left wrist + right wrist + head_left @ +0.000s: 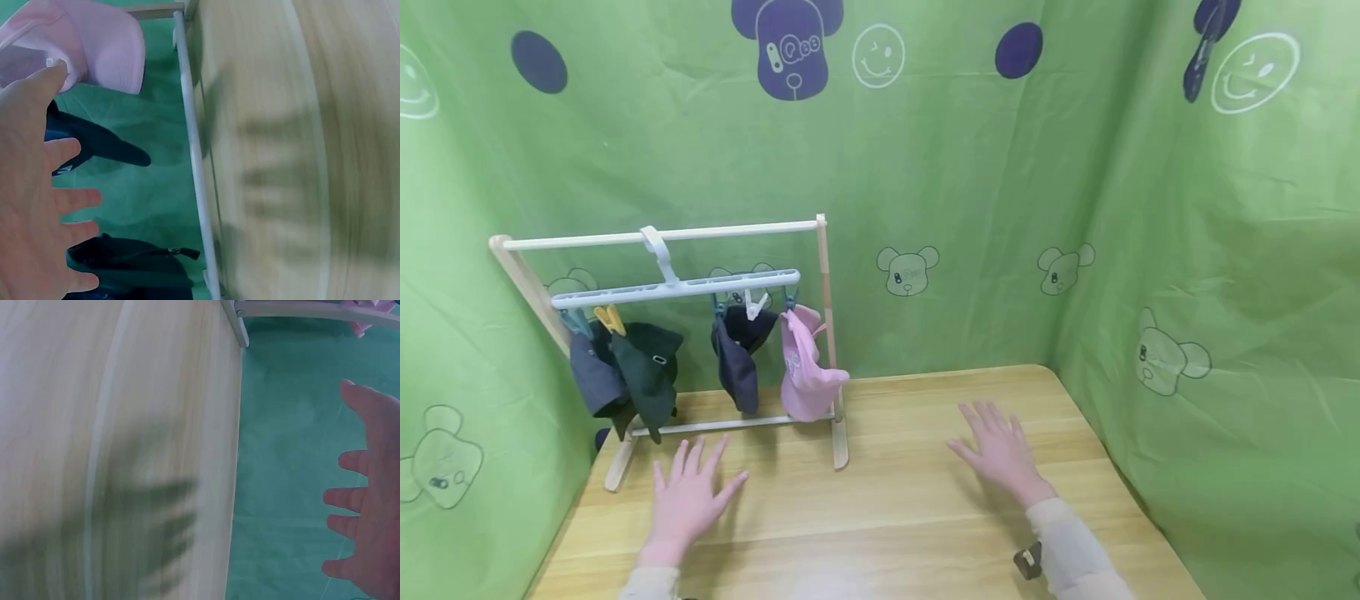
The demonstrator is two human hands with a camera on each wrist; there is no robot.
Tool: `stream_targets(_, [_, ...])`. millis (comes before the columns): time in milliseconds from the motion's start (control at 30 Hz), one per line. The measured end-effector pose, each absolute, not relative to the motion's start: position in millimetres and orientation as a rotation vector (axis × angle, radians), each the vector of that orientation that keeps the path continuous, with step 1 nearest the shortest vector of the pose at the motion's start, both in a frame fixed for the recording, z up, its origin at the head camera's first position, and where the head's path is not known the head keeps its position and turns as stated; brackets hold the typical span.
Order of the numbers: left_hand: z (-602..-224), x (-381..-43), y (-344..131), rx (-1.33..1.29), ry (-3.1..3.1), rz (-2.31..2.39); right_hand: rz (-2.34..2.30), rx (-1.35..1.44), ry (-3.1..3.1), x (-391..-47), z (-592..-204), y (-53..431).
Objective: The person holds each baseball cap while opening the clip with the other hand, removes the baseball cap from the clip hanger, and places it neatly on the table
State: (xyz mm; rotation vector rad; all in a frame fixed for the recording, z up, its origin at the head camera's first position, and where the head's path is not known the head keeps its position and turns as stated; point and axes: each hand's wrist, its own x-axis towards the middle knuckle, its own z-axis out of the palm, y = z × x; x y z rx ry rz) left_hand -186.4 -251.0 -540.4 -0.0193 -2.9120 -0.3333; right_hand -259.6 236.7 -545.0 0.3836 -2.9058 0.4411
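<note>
My left hand (pixel 688 500) hovers over the table in front of the rack, its fingers straight and spread, holding nothing. Over the right half of the table, my right hand (pixel 1000 448) is also spread flat with nothing in it. A pale blue hanger (pixel 677 288) hangs by its hook from a wooden rack (pixel 737 229). Caps are clipped along it: a grey-blue cap (pixel 597 375), a dark green cap (pixel 650 367), a navy cap (pixel 737 358) and a pink cap (pixel 808 375). In the left wrist view the left thumb overlaps the pink cap (pixel 112 44).
A yellow clothespin (pixel 610 319) grips the green cap, and a white clothespin (pixel 754 305) hangs near the navy one. The wooden table (pixel 880 533) meets green printed curtains (pixel 970 183) at the back and sides. A rack foot (pixel 840 443) stands near the table's middle.
</note>
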Motion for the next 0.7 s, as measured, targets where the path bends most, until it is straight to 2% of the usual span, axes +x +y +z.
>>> stream_targets(700, [-502.0, -186.8, -273.2, -0.052, -2.693, -0.273, 0.479, 0.543, -2.815, -278.5, -516.6, 180.4])
